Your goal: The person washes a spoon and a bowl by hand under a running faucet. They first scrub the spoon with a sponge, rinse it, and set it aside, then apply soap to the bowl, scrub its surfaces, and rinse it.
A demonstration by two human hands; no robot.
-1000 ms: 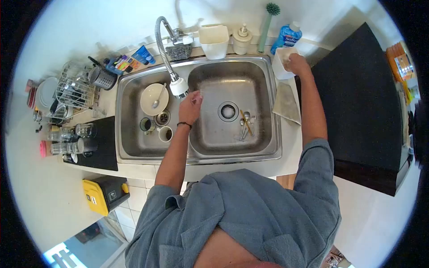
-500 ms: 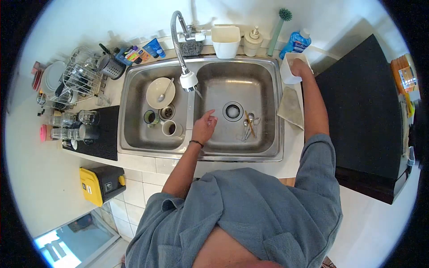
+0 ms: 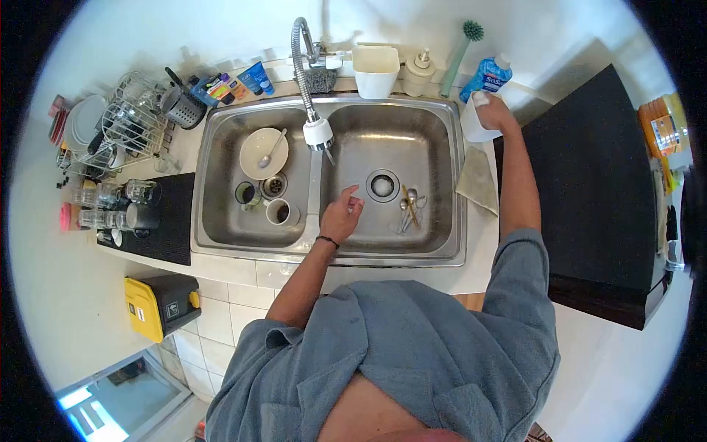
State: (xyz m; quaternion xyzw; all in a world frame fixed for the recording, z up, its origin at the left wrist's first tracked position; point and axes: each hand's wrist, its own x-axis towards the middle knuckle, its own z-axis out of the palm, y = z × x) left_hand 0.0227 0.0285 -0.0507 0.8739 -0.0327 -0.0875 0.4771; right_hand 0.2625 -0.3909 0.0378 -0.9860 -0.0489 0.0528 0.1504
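Near the right hand [image 3: 496, 115], a bottle [image 3: 485, 78] reads "SoSo".

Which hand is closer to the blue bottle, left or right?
Right. The right hand is at the white container, just in front of the blue bottle; the left hand is farther away, over the sink.

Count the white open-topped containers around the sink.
2. One container stands behind the sink, between faucet and pump bottle; the second container is at the sink's right, the right hand at its opening.
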